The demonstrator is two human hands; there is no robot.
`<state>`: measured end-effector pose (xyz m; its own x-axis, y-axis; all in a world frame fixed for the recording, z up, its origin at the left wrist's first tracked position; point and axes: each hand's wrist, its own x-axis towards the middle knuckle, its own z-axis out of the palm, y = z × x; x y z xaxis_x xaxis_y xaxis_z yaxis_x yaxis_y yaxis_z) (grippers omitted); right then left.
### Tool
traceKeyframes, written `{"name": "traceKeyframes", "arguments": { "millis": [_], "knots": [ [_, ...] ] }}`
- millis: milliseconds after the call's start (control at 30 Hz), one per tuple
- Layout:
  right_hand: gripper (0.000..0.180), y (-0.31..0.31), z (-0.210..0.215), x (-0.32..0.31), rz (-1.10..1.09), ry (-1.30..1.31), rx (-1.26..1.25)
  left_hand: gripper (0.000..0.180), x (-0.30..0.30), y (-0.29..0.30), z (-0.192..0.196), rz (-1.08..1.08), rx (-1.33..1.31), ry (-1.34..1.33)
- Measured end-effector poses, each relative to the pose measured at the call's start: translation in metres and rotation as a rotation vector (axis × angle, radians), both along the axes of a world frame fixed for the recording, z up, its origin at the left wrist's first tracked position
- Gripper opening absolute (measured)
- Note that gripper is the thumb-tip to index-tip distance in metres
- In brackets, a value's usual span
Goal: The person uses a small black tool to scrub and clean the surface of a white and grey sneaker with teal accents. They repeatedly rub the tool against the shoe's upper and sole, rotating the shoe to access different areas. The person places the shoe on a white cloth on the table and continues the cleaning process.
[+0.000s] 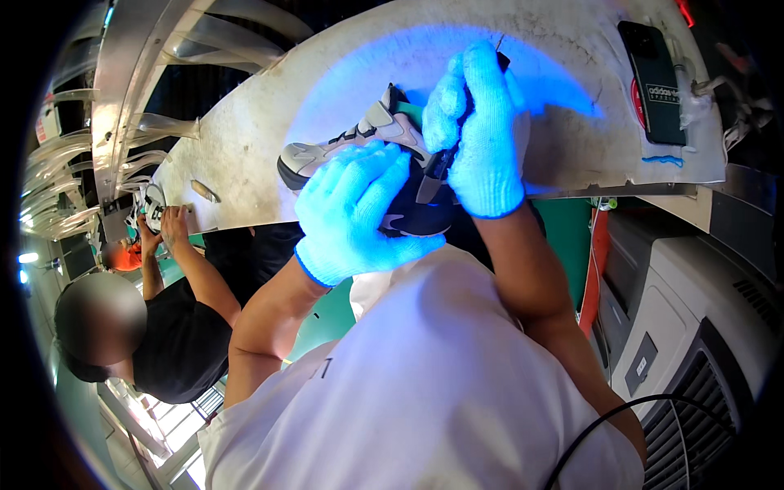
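Observation:
A grey, white and dark blue sneaker [343, 143] lies on its side over the near edge of a worn white worktable [245, 155], lit by blue light. My left hand [355, 214], in a knit glove, clasps the shoe's dark heel end. My right hand [478, 131], also gloved, presses on the shoe from above and grips a thin dark tool [433, 171] whose tip reaches into the shoe.
A dark phone [653, 82] lies at the table's right end beside a small blue smear [663, 160]. A grey machine with a vent [694, 351] stands at the right. At the left another person [171, 327] handles a second shoe [151, 204] near metal racks [122, 98].

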<state>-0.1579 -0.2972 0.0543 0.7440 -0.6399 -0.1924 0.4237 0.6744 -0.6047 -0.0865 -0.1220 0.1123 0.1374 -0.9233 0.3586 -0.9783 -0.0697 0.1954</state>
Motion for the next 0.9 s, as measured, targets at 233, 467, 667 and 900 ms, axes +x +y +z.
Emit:
{"name": "traceKeyframes", "arguments": {
  "millis": [233, 467, 667, 900],
  "knots": [
    [0.04, -0.018, 0.004, 0.003, 0.24, 0.009, 0.02, 0.08, 0.002, -0.002, -0.001, -0.004, -0.054, 0.065],
    [0.041, -0.04, -0.031, 0.005, 0.33, -0.509, 0.649, 0.075, 0.001, -0.005, 0.003, 0.034, -0.047, 0.124],
    [0.048, -0.018, -0.01, -0.001, 0.235, -0.188, 0.078, 0.068, 0.002, -0.002, -0.004, 0.058, -0.042, 0.133],
    [0.046, -0.004, 0.014, 0.008, 0.061, 0.193, -0.129, 0.061, 0.002, -0.004, -0.003, 0.062, -0.034, 0.109]
  ]
}}
